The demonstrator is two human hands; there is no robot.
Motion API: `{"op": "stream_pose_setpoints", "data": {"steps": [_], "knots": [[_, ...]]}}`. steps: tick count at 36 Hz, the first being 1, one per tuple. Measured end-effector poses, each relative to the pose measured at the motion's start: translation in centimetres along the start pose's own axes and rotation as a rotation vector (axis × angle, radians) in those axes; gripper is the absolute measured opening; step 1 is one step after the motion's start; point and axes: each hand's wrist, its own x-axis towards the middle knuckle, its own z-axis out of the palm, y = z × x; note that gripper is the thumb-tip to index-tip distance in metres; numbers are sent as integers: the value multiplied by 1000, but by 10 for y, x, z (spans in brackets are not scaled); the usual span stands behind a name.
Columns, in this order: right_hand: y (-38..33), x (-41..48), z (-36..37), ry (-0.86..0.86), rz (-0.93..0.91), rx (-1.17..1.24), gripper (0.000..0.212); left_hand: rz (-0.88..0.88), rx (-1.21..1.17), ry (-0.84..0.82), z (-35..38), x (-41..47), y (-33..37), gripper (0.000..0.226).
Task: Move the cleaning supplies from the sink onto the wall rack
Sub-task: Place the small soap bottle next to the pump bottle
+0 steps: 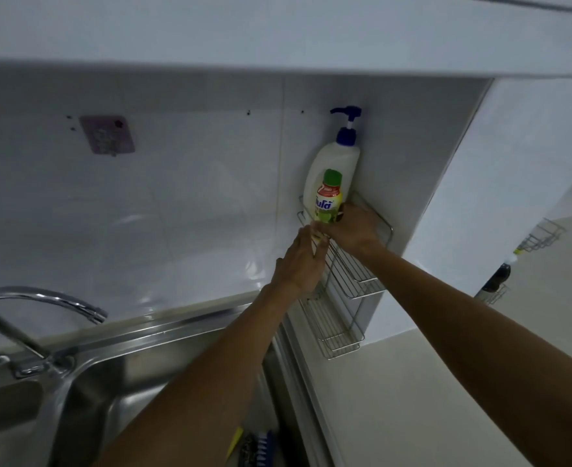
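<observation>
A wire wall rack (345,291) with tiers hangs in the corner of the white wall. A white pump bottle with a blue pump (340,153) stands on its top tier. In front of it stands a small yellow-green bottle with a green cap (329,197). My right hand (353,229) is closed around this small bottle's lower part at the top tier. My left hand (299,264) touches the rack's front edge just below the small bottle, fingers against its base. A blue brush and a yellow item (256,444) lie low in the steel sink (116,396).
A curved chrome faucet (38,305) rises at the left of the sink. A pink square hook pad (107,134) is stuck on the wall. A cabinet underside spans the top. A glossy side panel (527,251) at right mirrors the rack.
</observation>
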Motion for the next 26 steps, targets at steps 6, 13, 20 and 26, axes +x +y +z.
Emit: {"op": "stream_pose_setpoints", "data": {"steps": [6, 13, 20, 26], "knots": [[-14, -22, -12, 145, -3, -59, 65, -29, 131, -7, -22, -25, -4, 79], [-42, -76, -7, 411, -170, -206, 46, -42, 246, 98, -66, -82, -32, 85], [-66, -142, 68, 293, -275, -104, 31, -168, 409, 143, -95, -156, -103, 86], [-59, -203, 163, 22, -218, -87, 33, -297, 403, 153, -101, -225, -182, 85]]}}
